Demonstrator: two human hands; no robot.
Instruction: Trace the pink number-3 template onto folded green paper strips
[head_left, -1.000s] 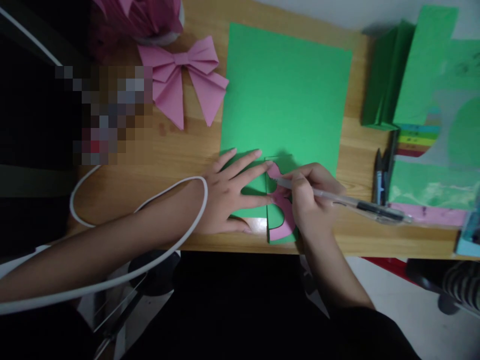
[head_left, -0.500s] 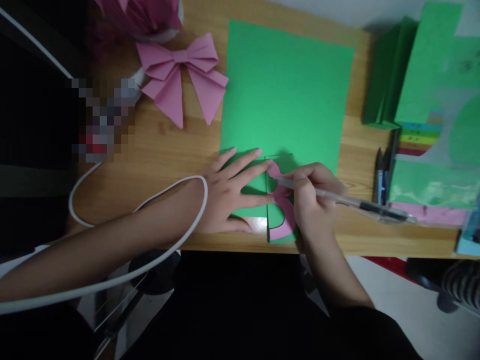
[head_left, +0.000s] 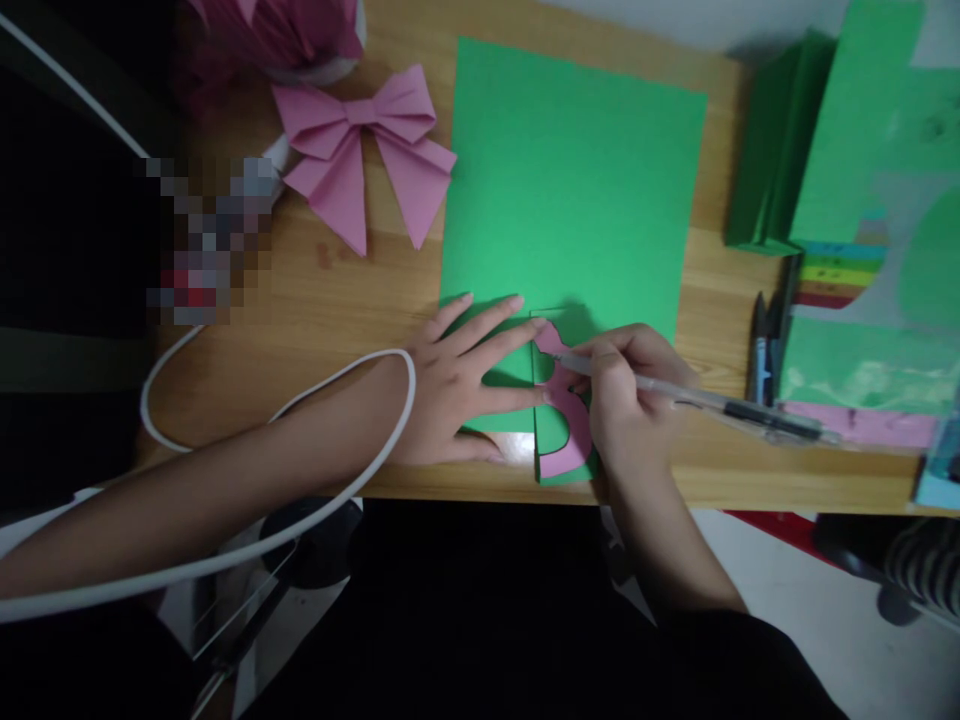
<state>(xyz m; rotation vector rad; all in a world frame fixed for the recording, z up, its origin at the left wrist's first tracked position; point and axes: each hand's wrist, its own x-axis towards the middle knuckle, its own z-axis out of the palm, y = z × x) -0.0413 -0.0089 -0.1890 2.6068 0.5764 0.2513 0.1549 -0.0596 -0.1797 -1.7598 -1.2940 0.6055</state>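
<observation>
My left hand lies flat with fingers spread on the lower edge of a large green paper sheet, its fingertips pressing a curved pink paper template against the green. My right hand is closed round a clear pen, whose tip touches the upper edge of the pink template. A dark line runs along the template's outline on the green paper.
A pink paper bow lies at the back left of the wooden desk. Folded green paper and coloured sheets are stacked at the right, with dark pens beside them. A white cable loops over my left forearm.
The pen tip has shifted slightly along the top of the pink template. My left hand has stayed put.
</observation>
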